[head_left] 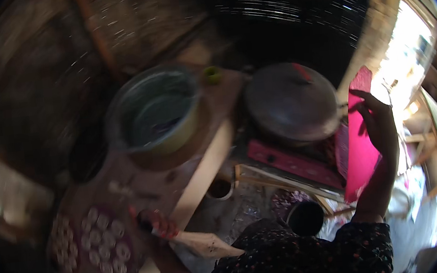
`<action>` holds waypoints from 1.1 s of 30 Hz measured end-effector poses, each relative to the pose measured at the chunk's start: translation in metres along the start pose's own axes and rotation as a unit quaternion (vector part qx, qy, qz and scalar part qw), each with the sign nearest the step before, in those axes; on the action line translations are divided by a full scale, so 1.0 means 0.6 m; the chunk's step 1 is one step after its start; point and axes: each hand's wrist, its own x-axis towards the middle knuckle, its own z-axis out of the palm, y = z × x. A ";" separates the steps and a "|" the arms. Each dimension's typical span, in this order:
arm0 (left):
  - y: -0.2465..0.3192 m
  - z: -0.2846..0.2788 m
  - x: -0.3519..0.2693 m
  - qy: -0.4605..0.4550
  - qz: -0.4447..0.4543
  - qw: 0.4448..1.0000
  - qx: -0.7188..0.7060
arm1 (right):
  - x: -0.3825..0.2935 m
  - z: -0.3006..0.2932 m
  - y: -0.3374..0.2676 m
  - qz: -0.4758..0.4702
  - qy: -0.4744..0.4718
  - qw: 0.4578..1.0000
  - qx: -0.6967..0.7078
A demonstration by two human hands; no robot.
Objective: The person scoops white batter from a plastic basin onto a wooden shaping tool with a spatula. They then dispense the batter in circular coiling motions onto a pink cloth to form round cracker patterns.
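Observation:
My left hand (159,224) is low at the left, over the table's edge, closed around one end of a pale flat piece (207,243), whose material blur hides. To the right, my right hand (373,112) is raised with bent fingers against a bright pink sheet (359,149); whether they pinch it I cannot tell. Left of that sheet, a large metal pot with a domed lid (293,102) stands on a pink stove (293,162). A strip of red lies at the lid's knob. On the table (146,172), near my left hand, are plates with several pale ring-shaped pieces (104,242).
A large round basin (191,127) stands on the table, with a small green round object (212,75) behind it. A dark round container (306,218) and a smaller cup-like vessel (220,188) are below. A wooden frame (277,178) runs before the stove. Bright daylight enters at right.

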 end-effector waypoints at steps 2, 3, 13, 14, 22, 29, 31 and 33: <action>0.027 0.014 -0.028 0.056 0.051 0.997 0.019 | -0.011 0.055 -0.104 -0.027 -0.054 0.997 0.047; 0.040 0.028 -0.057 0.102 0.093 0.990 0.036 | -0.015 0.092 -0.154 -0.031 -0.102 0.991 0.084; 0.211 0.162 -0.399 0.271 0.377 0.874 0.139 | -0.135 0.476 -0.612 -0.378 -0.388 0.783 0.306; 0.226 0.185 -0.428 0.279 0.391 0.865 0.143 | -0.157 0.490 -0.664 -0.393 -0.416 0.768 0.288; 0.232 0.223 -0.558 0.366 0.424 0.803 0.203 | -0.291 0.633 -0.850 -0.294 -0.394 0.646 0.584; 0.250 0.214 -0.614 0.364 0.461 0.779 0.217 | -0.317 0.808 -0.760 -0.191 -0.327 0.736 0.562; 0.263 0.208 -0.620 0.364 0.463 0.778 0.219 | -0.347 0.885 -0.709 -0.141 -0.359 0.748 0.541; 0.273 0.200 -0.630 0.365 0.468 0.771 0.231 | -0.392 0.896 -0.685 -0.134 -0.386 0.806 0.429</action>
